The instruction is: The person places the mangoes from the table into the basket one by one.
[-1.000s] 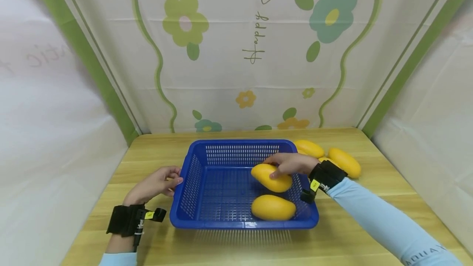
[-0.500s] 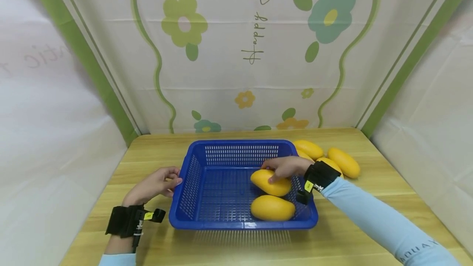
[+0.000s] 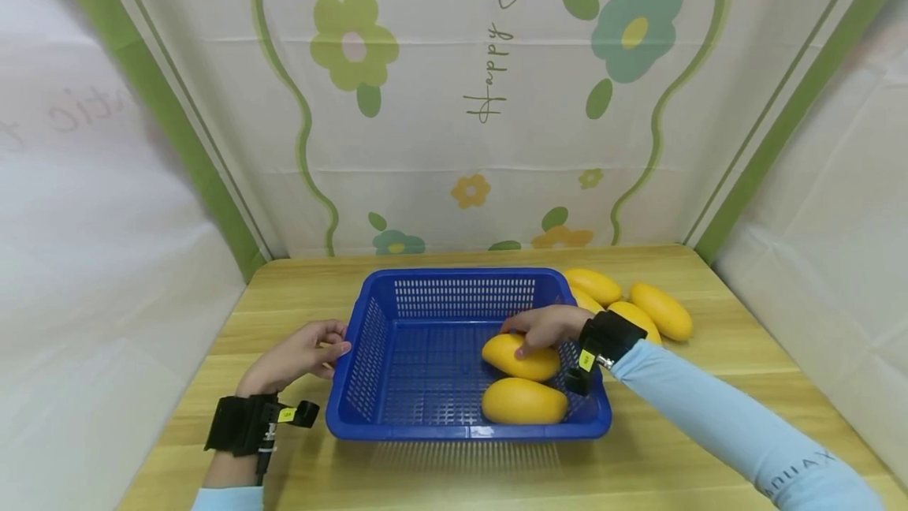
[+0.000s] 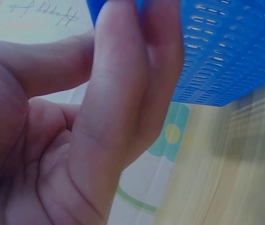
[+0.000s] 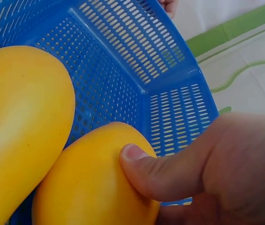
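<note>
Yellow skin fills the right wrist view: the fingers [image 5: 170, 173] of the right hand [image 3: 542, 327] are curled on a mango [image 3: 520, 356], the thumb pressed flat against its side, so the grip is not yet let go. That mango now lies low in the blue basket [image 3: 383, 416], near its right wall and just behind a second mango [image 3: 525, 400] by the front rim; the two look close enough to touch. A second ago the held fruit sat higher and a little further back, so it has come down to the basket floor, which suggests the placing is nearly finished and only the release remains.

The left hand [image 3: 294, 353] has stayed where it was, its fingers [image 4: 123, 93] closed over the basket's left rim and steadying it.

Outside the basket, three more mangoes [image 3: 641, 307] lie together on the wooden bench [image 3: 709, 385], just right of the basket's far corner. A flowered cloth [image 3: 454, 101] hangs behind the bench.
</note>
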`<action>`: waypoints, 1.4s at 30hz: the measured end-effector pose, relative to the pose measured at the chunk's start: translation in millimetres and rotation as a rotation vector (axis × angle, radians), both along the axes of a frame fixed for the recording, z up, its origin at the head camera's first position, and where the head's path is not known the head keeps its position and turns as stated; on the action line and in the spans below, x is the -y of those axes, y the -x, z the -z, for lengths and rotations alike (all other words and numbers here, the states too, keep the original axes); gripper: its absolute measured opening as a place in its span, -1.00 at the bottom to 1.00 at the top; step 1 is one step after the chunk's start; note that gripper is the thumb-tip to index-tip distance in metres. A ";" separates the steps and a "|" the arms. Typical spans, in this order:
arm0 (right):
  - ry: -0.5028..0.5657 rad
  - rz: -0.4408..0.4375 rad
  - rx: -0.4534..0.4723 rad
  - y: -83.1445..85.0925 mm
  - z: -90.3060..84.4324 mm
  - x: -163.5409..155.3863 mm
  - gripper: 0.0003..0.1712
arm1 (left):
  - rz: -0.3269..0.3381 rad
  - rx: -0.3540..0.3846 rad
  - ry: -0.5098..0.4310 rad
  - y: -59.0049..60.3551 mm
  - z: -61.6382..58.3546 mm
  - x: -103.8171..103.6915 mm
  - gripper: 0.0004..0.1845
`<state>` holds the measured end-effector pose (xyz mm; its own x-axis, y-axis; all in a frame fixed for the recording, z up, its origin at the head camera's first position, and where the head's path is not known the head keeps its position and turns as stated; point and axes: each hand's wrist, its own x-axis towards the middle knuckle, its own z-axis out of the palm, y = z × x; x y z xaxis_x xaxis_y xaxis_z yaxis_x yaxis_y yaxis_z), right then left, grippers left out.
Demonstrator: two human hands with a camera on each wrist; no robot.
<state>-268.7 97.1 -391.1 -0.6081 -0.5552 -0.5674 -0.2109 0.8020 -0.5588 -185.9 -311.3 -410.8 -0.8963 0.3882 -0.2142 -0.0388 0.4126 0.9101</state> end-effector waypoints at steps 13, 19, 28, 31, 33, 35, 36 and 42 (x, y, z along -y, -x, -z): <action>-0.008 -0.016 -0.023 -2.1 9.1 -0.8 -0.49 | 0.005 0.003 -0.005 1.4 2.8 -2.4 -0.62; -0.016 -0.026 -0.058 -4.7 6.7 1.2 -0.57 | 0.005 0.008 -0.007 0.8 3.2 -2.7 -0.64; 0.024 -0.073 -0.115 -5.2 0.1 1.1 -0.70 | 0.005 0.007 -0.011 0.3 2.1 -2.1 -0.64; 0.048 -0.064 -0.136 -5.8 -2.9 -2.9 -0.69 | 0.004 0.005 -0.009 0.7 1.7 -2.1 -0.64; 0.056 -0.030 -0.136 -7.4 -4.9 -6.6 -0.61 | 0.004 0.006 -0.007 0.9 1.5 -2.1 -0.64; 0.062 -0.004 -0.140 -9.3 -6.5 -10.4 -0.52 | 0.007 0.009 -0.007 1.0 1.3 -2.1 -0.64; 0.067 0.004 -0.140 -10.3 -7.4 -12.4 -0.48 | 0.008 0.012 -0.006 0.9 1.2 -2.0 -0.64; 0.136 -0.016 -0.164 -15.0 -15.5 -24.1 -0.46 | 0.005 0.014 0.002 0.2 -0.1 -0.9 -0.62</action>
